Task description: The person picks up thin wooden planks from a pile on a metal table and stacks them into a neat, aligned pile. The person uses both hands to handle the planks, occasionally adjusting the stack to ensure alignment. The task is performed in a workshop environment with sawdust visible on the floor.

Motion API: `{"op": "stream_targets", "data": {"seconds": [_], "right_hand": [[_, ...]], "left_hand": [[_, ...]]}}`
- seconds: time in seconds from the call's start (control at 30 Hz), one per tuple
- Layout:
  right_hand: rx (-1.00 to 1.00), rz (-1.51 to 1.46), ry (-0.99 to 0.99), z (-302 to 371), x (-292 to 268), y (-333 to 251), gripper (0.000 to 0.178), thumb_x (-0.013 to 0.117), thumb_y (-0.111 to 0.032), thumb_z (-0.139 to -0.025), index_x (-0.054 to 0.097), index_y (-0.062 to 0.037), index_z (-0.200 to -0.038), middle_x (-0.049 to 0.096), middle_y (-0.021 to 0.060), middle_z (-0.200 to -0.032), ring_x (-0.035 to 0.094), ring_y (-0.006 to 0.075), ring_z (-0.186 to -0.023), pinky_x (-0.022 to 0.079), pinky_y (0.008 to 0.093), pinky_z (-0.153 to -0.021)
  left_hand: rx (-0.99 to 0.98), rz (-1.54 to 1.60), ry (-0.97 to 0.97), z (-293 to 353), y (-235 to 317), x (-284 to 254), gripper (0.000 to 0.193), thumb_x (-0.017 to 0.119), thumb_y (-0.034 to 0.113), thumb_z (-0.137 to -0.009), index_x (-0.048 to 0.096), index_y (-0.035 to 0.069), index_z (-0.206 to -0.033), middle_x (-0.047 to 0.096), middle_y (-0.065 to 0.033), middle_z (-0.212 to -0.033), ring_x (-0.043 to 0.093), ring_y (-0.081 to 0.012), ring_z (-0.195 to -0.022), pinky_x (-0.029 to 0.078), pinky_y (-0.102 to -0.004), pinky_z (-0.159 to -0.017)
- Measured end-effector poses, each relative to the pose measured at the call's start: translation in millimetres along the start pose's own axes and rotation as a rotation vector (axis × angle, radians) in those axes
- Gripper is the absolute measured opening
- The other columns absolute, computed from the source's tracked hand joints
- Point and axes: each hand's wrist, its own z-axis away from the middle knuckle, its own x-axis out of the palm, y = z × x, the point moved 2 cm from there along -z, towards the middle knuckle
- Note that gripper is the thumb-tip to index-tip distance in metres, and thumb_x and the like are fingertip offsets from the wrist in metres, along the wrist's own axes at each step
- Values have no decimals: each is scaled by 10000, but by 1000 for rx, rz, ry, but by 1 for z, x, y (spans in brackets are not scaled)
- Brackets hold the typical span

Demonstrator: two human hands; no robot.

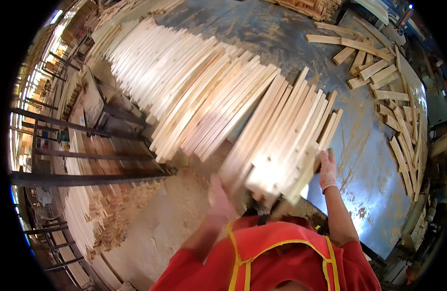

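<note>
A group of long, pale wooden strips (281,131) lies side by side in front of me, their near ends over the table's near edge. My right hand (327,169), in a light knitted glove, grips the right side of this group. At the group's lower left side is my left hand (219,200), smeared by motion, so its fingers cannot be made out. A narrow, wedge-shaped gap parts the group from a larger row of wooden strips (218,104) to its left.
Shorter wood pieces (373,72) lie loosely along the right side of the dusty metal table (352,131). Below at left, a big stack of strips (112,213) stands beside dark metal bars (87,178). Sawdust covers the floor (160,237).
</note>
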Motion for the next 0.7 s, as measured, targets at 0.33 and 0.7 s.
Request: {"op": "stream_targets", "data": {"seconds": [0.33,0.7], "right_hand": [[-17,233,-305,-89,-87,-37,652,643,-317,-1016,469,16,-1549,640,186,-1425,603,255,-1293,469,370,-1092],[70,188,-358,-81,-90,-38,596,823,-217,-914,581,29,-1400,763,113,-1115,697,217,-976,562,362,-838]], "left_hand": [[518,-1363,-226,16,85,130,773,619,593,-966,492,-6,-1438,650,-253,-1246,607,-440,-1212,494,-479,-1043],[267,-804,-516,-19,27,234,1126,820,432,-823,212,15,-1674,605,-246,-1450,605,-325,-1337,464,-392,-1136]]}}
